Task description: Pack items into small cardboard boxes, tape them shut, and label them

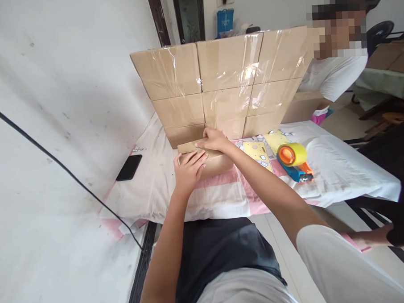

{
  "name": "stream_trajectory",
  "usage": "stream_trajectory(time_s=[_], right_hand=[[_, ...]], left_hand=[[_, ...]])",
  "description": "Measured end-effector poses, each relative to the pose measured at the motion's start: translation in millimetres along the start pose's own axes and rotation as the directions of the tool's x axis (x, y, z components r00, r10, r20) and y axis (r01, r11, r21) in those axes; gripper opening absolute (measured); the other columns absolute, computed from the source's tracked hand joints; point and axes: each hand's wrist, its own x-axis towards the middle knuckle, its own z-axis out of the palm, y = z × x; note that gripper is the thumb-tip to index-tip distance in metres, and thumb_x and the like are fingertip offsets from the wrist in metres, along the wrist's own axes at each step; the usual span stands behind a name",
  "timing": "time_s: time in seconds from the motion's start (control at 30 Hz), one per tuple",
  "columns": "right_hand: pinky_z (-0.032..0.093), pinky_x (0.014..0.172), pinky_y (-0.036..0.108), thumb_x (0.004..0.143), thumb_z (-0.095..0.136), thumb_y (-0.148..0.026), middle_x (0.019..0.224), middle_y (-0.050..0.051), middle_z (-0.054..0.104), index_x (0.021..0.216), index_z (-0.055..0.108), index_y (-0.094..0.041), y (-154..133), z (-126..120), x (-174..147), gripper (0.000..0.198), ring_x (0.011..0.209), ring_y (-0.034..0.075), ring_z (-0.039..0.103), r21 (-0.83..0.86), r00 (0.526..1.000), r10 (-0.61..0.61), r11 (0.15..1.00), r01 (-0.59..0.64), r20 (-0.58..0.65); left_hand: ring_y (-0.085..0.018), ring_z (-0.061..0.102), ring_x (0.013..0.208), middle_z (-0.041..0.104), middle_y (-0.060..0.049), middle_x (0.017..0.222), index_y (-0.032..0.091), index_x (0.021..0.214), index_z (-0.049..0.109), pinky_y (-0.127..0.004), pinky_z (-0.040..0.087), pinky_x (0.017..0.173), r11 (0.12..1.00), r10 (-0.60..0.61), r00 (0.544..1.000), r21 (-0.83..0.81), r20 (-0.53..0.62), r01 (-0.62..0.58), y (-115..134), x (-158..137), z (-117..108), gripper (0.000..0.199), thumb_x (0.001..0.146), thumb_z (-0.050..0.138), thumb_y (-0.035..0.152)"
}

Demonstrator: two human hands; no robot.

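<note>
One low, plain brown box (219,167) sits on your desk (160,189), before nine stacked boxes (225,103).
Your left grip (188,169) lies spread on it; your right grip (215,139) curls on top, hold unclear.

No label, number or brand can be read. The blue container (225,21) at the back bears pale marks, too small to make out.

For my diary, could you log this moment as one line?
left hand: on small carton; right hand: on same carton; wrapped cartons: stacked behind; tape dispenser: on cloth
</note>
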Motion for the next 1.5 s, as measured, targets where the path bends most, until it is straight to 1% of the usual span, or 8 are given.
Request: stream_trajectory(time_s=[0.13, 0.4, 0.53, 0.7, 1.23, 1.33, 1.4, 1.5], right_hand=[[0.032, 0.105, 0.048, 0.083, 0.067, -0.067, 0.104, 0.01, 0.072, 0.089, 0.066, -0.022, -8.5, -1.8, 2.8, 0.046, 0.113, 0.032, 0.058, -0.087, 0.996, -0.006, 0.996, 0.014, 0.09], [0.03, 0.104, 0.048, 0.096, 0.055, -0.06, 0.11, 0.01, 0.073, 0.092, 0.071, -0.023, -9.2, 7.4, 13.9, 0.04, 0.113, 0.031, 0.059, -0.128, 0.997, 0.019, 0.992, -0.009, 0.081], [0.028, 0.106, 0.049, 0.099, 0.051, -0.059, 0.123, 0.012, 0.07, 0.102, 0.073, -0.024, -8.3, 11.4, 12.0, 0.042, 0.123, 0.034, 0.054, -0.139, 0.998, 0.02, 0.99, -0.012, 0.058], [0.028, 0.107, 0.05, 0.102, 0.046, -0.055, 0.125, 0.013, 0.069, 0.105, 0.075, -0.024, -9.1, 14.6, 11.0, 0.043, 0.125, 0.034, 0.054, -0.146, 0.999, 0.026, 0.989, -0.021, 0.036], [0.039, 0.097, 0.042, 0.104, 0.048, -0.034, 0.114, 0.011, 0.074, 0.103, 0.072, -0.021, -20.1, 14.4, 5.6, 0.027, 0.114, 0.029, 0.062, -0.136, 0.984, 0.113, 0.982, -0.132, -0.139], [0.042, 0.088, 0.034, 0.103, 0.048, -0.032, 0.103, 0.006, 0.073, 0.098, 0.068, -0.021, -17.9, -0.9, -19.2, 0.023, 0.097, 0.021, 0.064, 0.019, 0.929, -0.01, 1.0, 0.018, -0.369], [0.044, 0.087, 0.032, 0.103, 0.048, -0.032, 0.091, 0.004, 0.071, 0.089, 0.066, -0.02, 0.3, -14.4, -49.0, 0.026, 0.09, 0.019, 0.064, 0.098, 0.817, -0.088, 0.98, 0.173, -0.57], [0.045, 0.077, 0.03, 0.1, 0.052, -0.032, 0.08, 0.004, 0.069, 0.085, 0.066, -0.02, 60.9, -27.8, -103.1, 0.024, 0.076, 0.017, 0.062, 0.187, 0.729, 0.049, 0.976, 0.11, -0.683]], left_hand=[[-0.027, 0.059, 0.135, 0.066, -0.003, 0.143, 0.039, 0.14, 0.063, -0.054, 0.018, 0.122, 1.0, 0.009, 0.999, -0.003, -0.034, -0.009, -1.6, -2.5, 4.5, 0.039, 0.106, 0.045, 0.037], [-0.023, 0.063, 0.127, 0.072, -0.003, 0.135, 0.034, 0.134, 0.069, -0.047, 0.016, 0.124, 0.995, -0.04, 0.973, 0.084, -0.229, 0.061, 5.9, -11.7, 31.5, 0.036, 0.105, 0.048, 0.029], [-0.032, 0.054, 0.14, 0.062, -0.007, 0.148, 0.033, 0.141, 0.064, -0.057, 0.004, 0.127, 0.971, -0.086, 0.948, 0.186, -0.307, 0.148, 14.0, -28.8, 57.4, 0.04, 0.102, 0.053, 0.033], [-0.043, 0.037, 0.152, 0.053, -0.014, 0.156, 0.026, 0.146, 0.06, -0.068, 0.004, 0.125, 0.964, -0.148, 0.959, 0.181, -0.244, 0.195, 17.1, -49.0, 78.5, 0.051, 0.097, 0.059, 0.042], [-0.039, 0.023, 0.159, 0.054, -0.014, 0.155, 0.025, 0.146, 0.06, -0.066, 0.015, 0.127, 0.977, -0.086, 0.959, 0.166, -0.269, 0.134, 12.1, -64.8, 68.6, 0.056, 0.091, 0.064, 0.025], [-0.038, 0.022, 0.159, 0.053, -0.015, 0.156, 0.025, 0.149, 0.057, -0.065, 0.016, 0.127, 0.982, -0.072, 0.949, 0.144, -0.306, 0.12, 9.7, -65.5, 67.9, 0.06, 0.089, 0.067, 0.023], [-0.038, 0.02, 0.16, 0.049, -0.016, 0.158, 0.025, 0.15, 0.055, -0.064, 0.02, 0.126, 0.983, -0.068, 0.945, 0.138, -0.319, 0.117, 8.4, -66.2, 65.0, 0.063, 0.088, 0.069, 0.021], [-0.037, 0.026, 0.158, 0.05, -0.016, 0.158, 0.023, 0.142, 0.062, -0.059, 0.031, 0.123, 0.991, -0.026, 0.931, 0.111, -0.364, 0.071, 7.5, -68.5, 57.2, 0.057, 0.086, 0.07, 0.015]])
